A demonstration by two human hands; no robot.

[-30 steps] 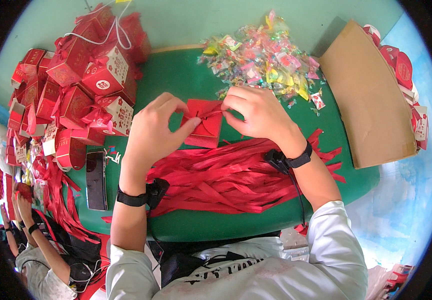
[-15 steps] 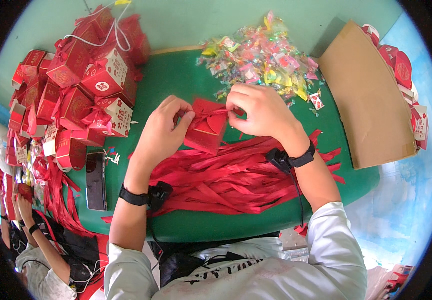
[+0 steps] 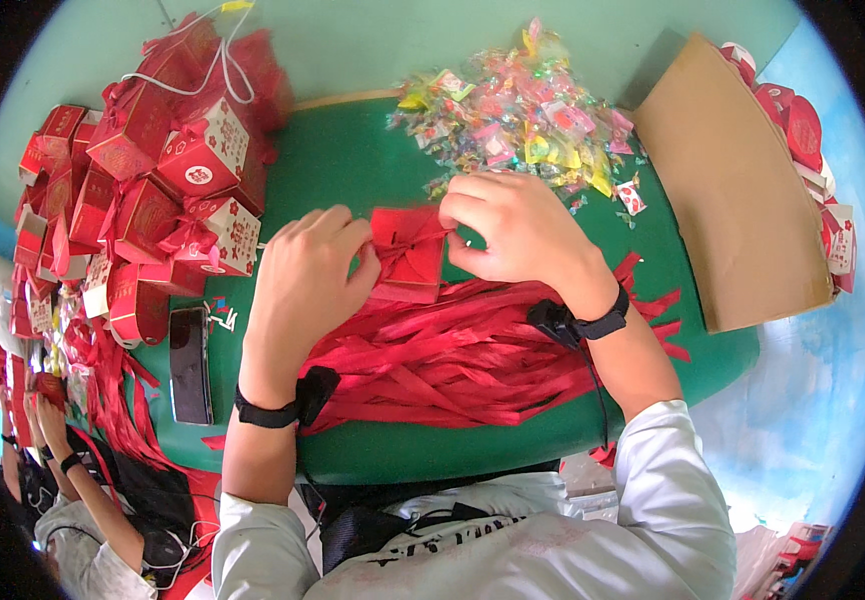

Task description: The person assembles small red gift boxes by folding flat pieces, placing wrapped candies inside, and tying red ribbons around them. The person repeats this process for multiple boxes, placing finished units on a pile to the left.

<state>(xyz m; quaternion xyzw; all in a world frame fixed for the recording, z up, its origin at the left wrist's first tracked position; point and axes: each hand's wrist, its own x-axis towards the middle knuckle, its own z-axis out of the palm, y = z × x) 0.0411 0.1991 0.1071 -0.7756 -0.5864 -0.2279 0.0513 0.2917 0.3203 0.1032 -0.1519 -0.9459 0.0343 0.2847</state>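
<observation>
A small red gift box (image 3: 416, 278) lies in front of me, with a red ribbon (image 3: 423, 240) knotted across its top. My right hand (image 3: 521, 228) pinches one end of that ribbon at the box's right side. At the left side my left hand (image 3: 315, 268) is closed, thumb against fingers, on the ribbon's other end; its fingertips are partly hidden. A wide heap of loose red ribbons (image 3: 453, 360) spreads over the green table (image 3: 333, 150) just nearer than the box, below both wrists.
Red and white gift boxes (image 3: 148, 220) pile high at the left. Wrapped candies (image 3: 523, 120) lie at the back. A cardboard sheet (image 3: 738, 200) leans at the right, more boxes behind it. A phone (image 3: 191, 365) rests at the left edge. Another person's hands (image 3: 50, 425) work at lower left.
My left hand has shifted slightly left and down, its knuckles turned more upward. The box has turned a little and sits straighter between my hands. My right hand has moved slightly left.
</observation>
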